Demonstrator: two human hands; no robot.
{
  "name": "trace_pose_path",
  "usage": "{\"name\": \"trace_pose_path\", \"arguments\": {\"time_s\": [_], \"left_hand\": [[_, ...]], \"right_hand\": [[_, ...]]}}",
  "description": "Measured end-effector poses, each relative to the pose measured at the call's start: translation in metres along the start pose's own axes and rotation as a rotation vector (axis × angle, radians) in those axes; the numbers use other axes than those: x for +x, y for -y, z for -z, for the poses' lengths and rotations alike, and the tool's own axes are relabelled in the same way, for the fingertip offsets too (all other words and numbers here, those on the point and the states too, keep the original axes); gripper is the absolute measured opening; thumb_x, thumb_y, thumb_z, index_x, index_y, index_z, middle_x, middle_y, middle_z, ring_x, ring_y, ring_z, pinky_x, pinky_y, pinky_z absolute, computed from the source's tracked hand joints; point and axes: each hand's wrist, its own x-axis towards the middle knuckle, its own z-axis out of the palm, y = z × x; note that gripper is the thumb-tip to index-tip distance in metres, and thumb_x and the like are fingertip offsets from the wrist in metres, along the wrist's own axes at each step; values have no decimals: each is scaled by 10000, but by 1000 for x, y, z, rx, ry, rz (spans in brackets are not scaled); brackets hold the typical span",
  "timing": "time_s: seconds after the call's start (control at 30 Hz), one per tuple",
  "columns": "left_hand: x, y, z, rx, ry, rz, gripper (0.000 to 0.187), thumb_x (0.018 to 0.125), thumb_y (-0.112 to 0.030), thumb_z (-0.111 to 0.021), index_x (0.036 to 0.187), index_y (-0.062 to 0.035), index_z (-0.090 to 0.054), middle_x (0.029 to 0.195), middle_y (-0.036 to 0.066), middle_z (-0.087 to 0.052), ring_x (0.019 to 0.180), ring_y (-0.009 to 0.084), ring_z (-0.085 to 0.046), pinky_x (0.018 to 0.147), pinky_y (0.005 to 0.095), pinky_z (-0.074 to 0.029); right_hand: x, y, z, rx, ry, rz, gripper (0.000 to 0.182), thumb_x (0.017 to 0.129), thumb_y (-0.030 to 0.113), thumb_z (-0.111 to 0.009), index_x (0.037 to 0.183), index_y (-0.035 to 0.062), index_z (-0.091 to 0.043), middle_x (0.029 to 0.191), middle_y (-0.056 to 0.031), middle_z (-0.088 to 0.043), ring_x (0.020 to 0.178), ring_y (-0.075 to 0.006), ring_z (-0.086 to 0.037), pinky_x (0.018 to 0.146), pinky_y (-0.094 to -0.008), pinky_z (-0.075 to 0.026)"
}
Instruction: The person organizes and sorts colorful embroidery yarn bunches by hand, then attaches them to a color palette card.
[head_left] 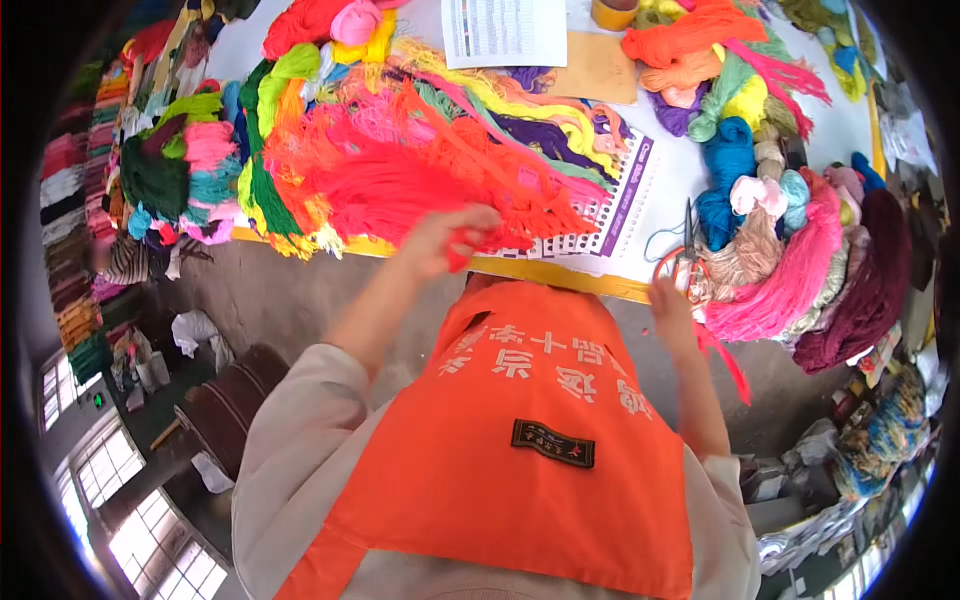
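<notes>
While my left forearm reaches forward and up from the bent elbow, my left hand [447, 240] sits at the near edge of the bench [560, 272], fingers curled together and pinched on a tuft of red yarn [455, 262]; that tuft belongs to the fanned red yarn bundle [420, 180] lying on the bench just beyond the knuckles, over a printed colour chart [610, 215]; my right arm extends lower, wrist bent, and my right hand [672, 315] is closed on a pink-red strand [727, 362] that hangs down past the bench edge beside my orange vest [520, 450]; scissors [685, 255] with orange handles lie on the bench just above that hand; a pink skein [790, 270] rests to their right.
</notes>
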Motion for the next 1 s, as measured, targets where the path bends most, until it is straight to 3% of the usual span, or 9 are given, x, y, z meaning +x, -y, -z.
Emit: {"name": "trace_pose_path", "arguments": {"time_s": [0.17, 0.2, 0.23, 0.3, 0.33, 0.47, 0.53, 0.63, 1.0], "left_hand": [[100, 105, -28, 575, -394, -94, 326, 944, -250, -613, 858, 61, -659, 769, 162, -697, 652, 138, -658, 435, 273, -437], [113, 111, -29, 716, -483, -63, 391, 910, -302, -630, 767, 61, -657, 722, 206, -685, 701, 240, -698, 523, 385, -513], [120, 120, -27, 703, -487, -54, 391, 910, -302, -630, 767, 61, -657, 722, 206, -685, 701, 240, -698, 523, 385, -513], [129, 133, -23, 1378, -673, -398, 397, 862, -335, -645, 766, 51, -660, 767, 256, -670, 751, 366, -686, 630, 475, -530], [130, 137, -20, 1319, -649, -412, 383, 835, -351, -648, 847, 31, -673, 808, 287, -645, 816, 460, -638, 723, 541, -509], [112, 143, -17, 1275, -649, -525, 340, 852, -326, -646, 853, 12, -677, 713, 218, -662, 690, 363, -671, 632, 470, -521], [94, 136, -21, 610, -440, -431, 286, 889, -279, -629, 778, -16, -651, 614, 103, -616, 545, 212, -612, 508, 357, -468], [91, 126, -12, 233, -286, -224, 260, 912, -220, -615, 709, -57, -606, 575, 15, -537, 492, 99, -502, 453, 263, -376], [104, 128, -10, 453, -312, -388, 95, 907, -130, -603, 859, -49, -591, 611, 4, -537, 529, 102, -512, 468, 270, -380]], "right_hand": [[78, 109, -32, 144, 167, 229, 230, 984, 340, -501, 1033, 126, -570, 832, -190, -659, 774, -412, -642, 643, -507, -485], [92, 111, -43, 132, 201, 262, 216, 983, 337, -504, 1029, 137, -572, 827, -174, -663, 770, -402, -645, 642, -502, -488], [103, 115, -53, 120, 236, 295, 203, 981, 335, -506, 1025, 148, -574, 821, -159, -668, 767, -392, -648, 641, -496, -491], [116, 117, -64, 183, 271, 339, 196, 974, 342, -514, 1015, 159, -570, 830, -138, -677, 779, -378, -656, 648, -485, -500], [120, 117, -68, 115, 282, 374, 195, 972, 342, -517, 1020, 161, -570, 841, -135, -680, 789, -372, -660, 652, -478, -505], [122, 121, -68, 64, 338, 381, 172, 965, 321, -535, 1045, 173, -569, 866, -133, -683, 809, -365, -665, 662, -462, -514], [123, 121, -64, 90, 345, 368, 167, 967, 313, -537, 1048, 171, -565, 864, -134, -681, 806, -368, -664, 664, -461, -514], [125, 126, -59, 126, 451, 412, 158, 966, 289, -552, 1066, 166, -547, 864, -140, -675, 795, -373, -660, 671, -465, -511], [137, 137, -62, 191, 610, 263, 366, 969, 198, -572, 1322, 225, -480, 737, -204, -625, 656, -367, -649, 597, -454, -493]]}}
